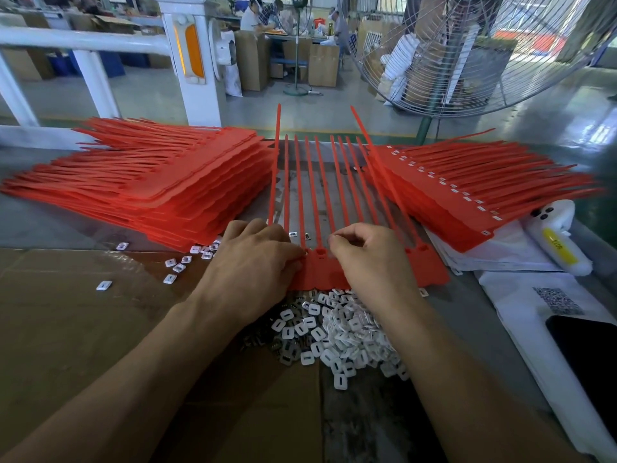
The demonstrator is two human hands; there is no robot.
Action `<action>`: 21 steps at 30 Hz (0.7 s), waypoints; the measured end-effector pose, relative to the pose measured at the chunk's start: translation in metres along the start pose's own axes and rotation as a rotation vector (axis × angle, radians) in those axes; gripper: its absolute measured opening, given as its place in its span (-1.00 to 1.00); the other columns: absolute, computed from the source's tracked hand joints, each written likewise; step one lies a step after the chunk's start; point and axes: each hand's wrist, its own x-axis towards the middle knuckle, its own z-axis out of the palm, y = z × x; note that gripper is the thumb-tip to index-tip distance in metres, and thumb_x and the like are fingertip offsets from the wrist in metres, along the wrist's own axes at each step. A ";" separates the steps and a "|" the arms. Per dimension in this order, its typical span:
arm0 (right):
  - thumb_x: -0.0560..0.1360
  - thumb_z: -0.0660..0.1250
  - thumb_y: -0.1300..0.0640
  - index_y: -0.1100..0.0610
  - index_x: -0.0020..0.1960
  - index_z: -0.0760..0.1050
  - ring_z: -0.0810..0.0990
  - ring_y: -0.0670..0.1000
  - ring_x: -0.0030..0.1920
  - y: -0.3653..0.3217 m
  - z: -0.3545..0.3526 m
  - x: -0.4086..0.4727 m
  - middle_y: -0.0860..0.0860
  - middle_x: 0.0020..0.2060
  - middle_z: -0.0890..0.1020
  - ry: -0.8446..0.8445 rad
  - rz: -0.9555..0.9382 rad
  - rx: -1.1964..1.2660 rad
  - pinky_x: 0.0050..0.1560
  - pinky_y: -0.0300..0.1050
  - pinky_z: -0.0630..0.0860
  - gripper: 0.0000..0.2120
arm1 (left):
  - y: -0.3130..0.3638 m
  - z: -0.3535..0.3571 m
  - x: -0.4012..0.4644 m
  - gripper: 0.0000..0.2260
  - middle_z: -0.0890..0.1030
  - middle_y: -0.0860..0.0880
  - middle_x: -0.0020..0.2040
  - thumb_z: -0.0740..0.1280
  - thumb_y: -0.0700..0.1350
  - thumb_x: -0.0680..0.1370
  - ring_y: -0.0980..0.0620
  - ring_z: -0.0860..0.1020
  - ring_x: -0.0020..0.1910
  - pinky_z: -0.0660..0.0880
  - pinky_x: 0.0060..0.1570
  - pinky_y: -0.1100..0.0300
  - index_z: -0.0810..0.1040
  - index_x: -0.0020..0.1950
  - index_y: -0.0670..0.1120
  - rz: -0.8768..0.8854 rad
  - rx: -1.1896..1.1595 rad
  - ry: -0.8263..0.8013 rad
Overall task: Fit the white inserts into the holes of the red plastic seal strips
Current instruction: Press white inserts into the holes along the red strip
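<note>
A red strip sheet [430,272] lies flat mid-table, its tails running away toward the far edge. The left hand [253,262] rests on the sheet's left end, fingers curled and pressing by a hole. The right hand [364,255] sits just right of it, thumb and forefinger pinched together; what they pinch is hidden. Loose white inserts [347,335] heap against the sheet's near edge, between the forearms. Red stacks flank both sides: left stack [150,182], right stack [484,188]. Bare cardboard [66,329] lies open to the left; a phone [587,345] sits at the right edge.
</note>
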 end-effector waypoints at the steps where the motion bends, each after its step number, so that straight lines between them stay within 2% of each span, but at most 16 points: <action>1: 0.62 0.34 0.10 0.01 -0.04 0.65 0.41 -0.21 -0.59 0.000 0.000 0.000 -0.19 -0.55 0.55 -0.002 -0.003 -0.009 -0.58 -0.35 0.29 -0.87 | -0.001 0.000 -0.001 -0.70 0.55 0.18 0.25 0.19 0.12 0.65 0.09 0.41 0.31 0.20 0.33 0.07 0.55 0.34 0.22 -0.009 -0.016 0.001; 3: 0.62 0.34 0.10 0.01 -0.05 0.66 0.42 -0.22 -0.58 0.000 -0.001 0.000 -0.18 -0.53 0.57 -0.003 -0.007 -0.019 -0.57 -0.36 0.31 -0.87 | -0.002 0.000 -0.001 -0.71 0.54 0.18 0.27 0.19 0.08 0.65 0.09 0.41 0.32 0.19 0.33 0.07 0.54 0.35 0.22 -0.014 -0.035 -0.001; 7: 0.62 0.34 0.08 0.01 -0.04 0.67 0.51 -0.22 -0.49 -0.002 -0.001 -0.001 -0.09 -0.36 0.67 -0.009 -0.020 -0.069 -0.52 -0.38 0.38 -0.87 | 0.000 -0.002 0.000 -0.68 0.54 0.16 0.24 0.13 0.05 0.65 0.08 0.41 0.29 0.19 0.32 0.08 0.53 0.34 0.22 -0.015 -0.037 -0.024; 11: 0.63 0.35 0.08 0.04 -0.07 0.66 0.43 -0.21 -0.60 -0.003 0.000 -0.004 -0.12 -0.52 0.58 -0.070 -0.036 -0.114 -0.60 -0.37 0.27 -0.86 | -0.002 -0.004 -0.001 -0.68 0.53 0.16 0.24 0.15 -0.01 0.64 0.08 0.41 0.30 0.22 0.32 0.07 0.53 0.34 0.21 -0.021 -0.075 -0.034; 13: 0.62 0.36 0.06 0.03 -0.10 0.65 0.45 -0.20 -0.58 -0.004 0.000 -0.005 -0.04 -0.44 0.64 -0.093 -0.060 -0.165 -0.59 -0.34 0.30 -0.84 | -0.005 -0.003 -0.002 -0.66 0.53 0.17 0.25 0.19 -0.07 0.63 0.09 0.40 0.31 0.23 0.33 0.07 0.54 0.34 0.21 -0.036 -0.110 -0.038; 15: 0.62 0.38 0.03 0.01 -0.07 0.66 0.54 -0.17 -0.48 -0.005 -0.001 -0.007 -0.04 -0.35 0.67 -0.134 -0.093 -0.220 -0.52 -0.32 0.40 -0.87 | -0.007 -0.004 -0.003 -0.63 0.54 0.16 0.25 0.19 -0.12 0.61 0.08 0.41 0.31 0.24 0.32 0.06 0.56 0.32 0.21 -0.048 -0.146 -0.041; 19: 0.58 0.46 0.05 -0.03 -0.05 0.69 0.53 -0.26 -0.48 -0.007 0.002 -0.013 -0.14 -0.35 0.63 -0.331 -0.170 -0.281 -0.51 -0.41 0.36 -0.95 | -0.008 -0.009 -0.004 -0.53 0.55 0.12 0.23 0.04 0.09 0.50 0.03 0.42 0.28 0.28 0.28 0.00 0.60 0.29 0.18 -0.049 -0.224 -0.082; 21: 0.54 0.49 0.02 -0.06 -0.04 0.69 0.59 -0.31 -0.32 -0.009 0.006 -0.016 -0.20 -0.27 0.64 -0.402 -0.241 -0.361 -0.34 -0.44 0.42 -0.98 | -0.009 -0.008 -0.005 -0.60 0.55 0.13 0.21 0.12 0.05 0.53 0.02 0.42 0.28 0.28 0.26 0.02 0.61 0.26 0.17 -0.061 -0.242 -0.073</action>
